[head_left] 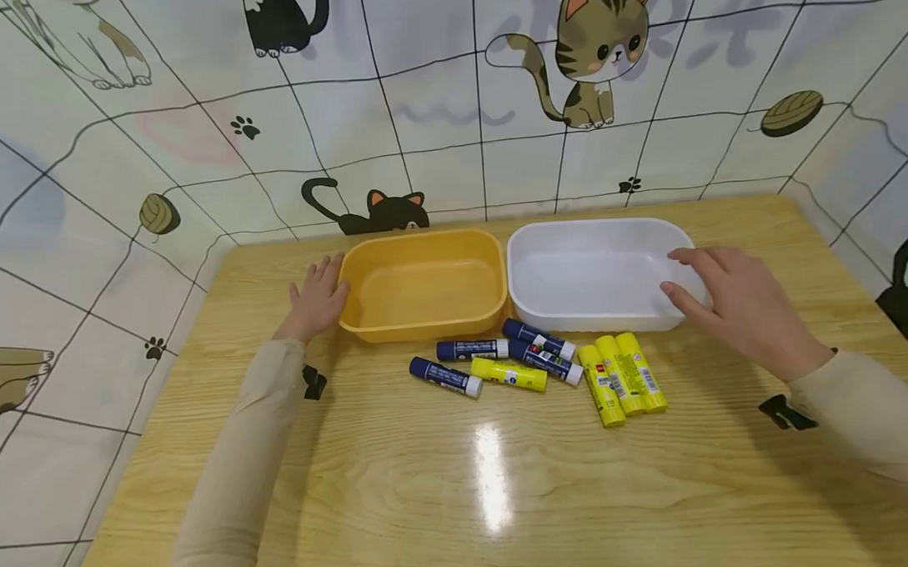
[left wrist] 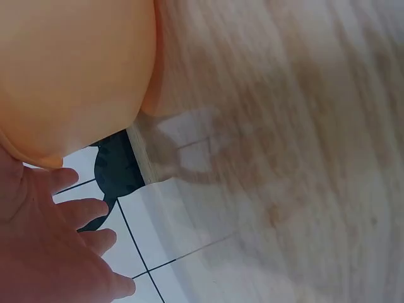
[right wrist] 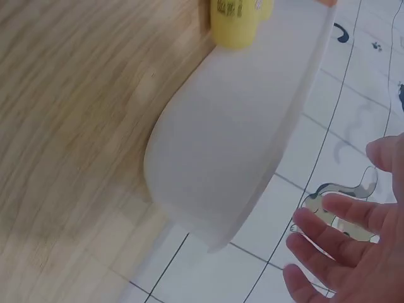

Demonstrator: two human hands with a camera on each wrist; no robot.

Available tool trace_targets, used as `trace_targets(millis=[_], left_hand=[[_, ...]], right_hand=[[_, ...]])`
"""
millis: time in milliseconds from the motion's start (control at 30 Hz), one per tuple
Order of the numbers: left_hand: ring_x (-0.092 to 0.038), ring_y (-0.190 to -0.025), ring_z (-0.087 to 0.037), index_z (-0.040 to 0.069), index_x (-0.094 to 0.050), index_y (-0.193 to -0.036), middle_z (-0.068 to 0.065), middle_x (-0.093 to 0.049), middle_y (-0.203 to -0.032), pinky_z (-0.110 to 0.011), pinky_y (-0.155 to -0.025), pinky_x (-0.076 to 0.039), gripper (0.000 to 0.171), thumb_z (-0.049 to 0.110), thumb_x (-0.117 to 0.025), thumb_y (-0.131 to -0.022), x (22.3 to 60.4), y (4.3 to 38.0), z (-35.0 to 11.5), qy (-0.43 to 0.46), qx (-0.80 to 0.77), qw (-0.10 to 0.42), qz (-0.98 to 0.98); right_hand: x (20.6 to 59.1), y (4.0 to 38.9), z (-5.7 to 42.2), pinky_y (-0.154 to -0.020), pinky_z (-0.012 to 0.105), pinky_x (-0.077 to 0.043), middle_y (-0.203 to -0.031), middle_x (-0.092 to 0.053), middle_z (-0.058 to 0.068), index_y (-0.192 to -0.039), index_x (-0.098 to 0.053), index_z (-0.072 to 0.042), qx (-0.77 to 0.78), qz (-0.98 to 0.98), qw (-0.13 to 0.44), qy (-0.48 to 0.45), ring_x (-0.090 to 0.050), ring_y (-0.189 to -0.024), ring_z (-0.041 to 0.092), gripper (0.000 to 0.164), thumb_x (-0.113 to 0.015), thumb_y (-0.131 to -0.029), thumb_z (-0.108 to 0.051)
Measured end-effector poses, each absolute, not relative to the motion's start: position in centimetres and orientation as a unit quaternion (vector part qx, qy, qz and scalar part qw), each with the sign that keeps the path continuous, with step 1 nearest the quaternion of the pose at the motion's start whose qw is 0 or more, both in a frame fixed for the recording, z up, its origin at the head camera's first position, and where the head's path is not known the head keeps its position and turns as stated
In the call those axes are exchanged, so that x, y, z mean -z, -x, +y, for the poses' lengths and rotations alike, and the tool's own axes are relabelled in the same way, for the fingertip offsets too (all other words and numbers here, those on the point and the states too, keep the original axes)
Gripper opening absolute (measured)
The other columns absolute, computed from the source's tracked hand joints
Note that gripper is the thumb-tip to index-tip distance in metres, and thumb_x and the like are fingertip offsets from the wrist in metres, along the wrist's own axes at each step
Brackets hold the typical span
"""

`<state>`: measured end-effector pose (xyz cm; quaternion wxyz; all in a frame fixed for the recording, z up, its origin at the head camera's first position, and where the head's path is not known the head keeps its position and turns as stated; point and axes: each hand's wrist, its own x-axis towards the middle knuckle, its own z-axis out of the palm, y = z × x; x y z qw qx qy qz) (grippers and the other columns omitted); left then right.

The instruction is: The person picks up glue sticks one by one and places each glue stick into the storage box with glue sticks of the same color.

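Observation:
An orange-yellow plastic basin (head_left: 425, 328) stands at the back of the table, side by side with a white basin (head_left: 601, 322). My left hand (head_left: 318, 298) is at the left end of the yellow basin, fingers straight and fingertips right at its rim. Over the right end of the white basin hovers my right hand (head_left: 748, 307), fingers loosely spread and holding nothing. In front of the basins lie several navy glue sticks (head_left: 446, 377) with white caps. One yellow glue stick (head_left: 510, 374) lies among them, and three more yellow glue sticks (head_left: 622, 378) lie together at the right.
The wooden table (head_left: 401, 485) meets a wall (head_left: 434, 134) covered in a cat-patterned grid cloth, which also runs along both sides. A bright light reflection shows on the tabletop. Dark straps (head_left: 787, 412) are worn at the wrists.

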<state>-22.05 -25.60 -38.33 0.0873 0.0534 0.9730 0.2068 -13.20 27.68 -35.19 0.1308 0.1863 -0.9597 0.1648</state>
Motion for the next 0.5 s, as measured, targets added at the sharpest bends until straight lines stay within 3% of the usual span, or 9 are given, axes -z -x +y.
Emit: trace_targets(millis=[133, 267, 367, 500], left_hand=[[0.001, -0.144, -0.042, 0.002, -0.013, -0.154, -0.024, -0.007, -0.158, -0.068, -0.105, 0.005, 0.059, 0.027, -0.024, -0.102, 38.5, 21.8, -25.4, -0.056, -0.217, 0.076, 0.972], [0.003, -0.144, -0.041, -0.002, -0.014, -0.153, -0.025, -0.006, -0.157, -0.066, -0.107, 0.004, 0.058, 0.024, -0.024, -0.102, 38.7, 21.5, -25.3, -0.058, -0.211, 0.061, 0.974], [0.004, -0.144, -0.040, -0.005, -0.015, -0.151, -0.025, -0.005, -0.157, -0.063, -0.109, 0.004, 0.057, 0.022, -0.024, -0.102, 38.9, 21.4, -25.3, -0.062, -0.201, 0.047, 0.977], [0.003, -0.144, -0.040, -0.008, -0.017, -0.150, -0.026, -0.006, -0.157, -0.059, -0.110, 0.005, 0.055, 0.020, -0.024, -0.103, 38.9, 21.3, -25.3, -0.065, -0.197, 0.035, 0.978]], right_hand=[[34.9, 11.9, 27.0, -0.073, 0.054, -0.048, -0.105, -0.065, 0.021, -0.115, -0.060, 0.002, -0.164, -0.958, 0.130, -0.195, -0.060, -0.090, 0.038, 0.034, -0.064, -0.092, -0.024], [35.0, 10.8, 26.3, -0.051, 0.037, -0.048, -0.086, -0.069, 0.011, -0.104, -0.063, -0.002, -0.151, -0.951, 0.137, -0.231, -0.063, -0.067, 0.024, 0.024, -0.069, -0.088, -0.018], [35.4, 10.1, 25.7, -0.044, 0.027, -0.040, -0.077, -0.066, 0.003, -0.096, -0.064, -0.006, -0.136, -0.945, 0.139, -0.262, -0.053, -0.054, 0.011, 0.018, -0.072, -0.083, -0.014], [36.2, 9.6, 24.9, -0.040, 0.022, -0.030, -0.071, -0.060, -0.005, -0.092, -0.063, -0.011, -0.119, -0.943, 0.121, -0.287, -0.035, -0.049, 0.002, 0.015, -0.073, -0.080, -0.014]])
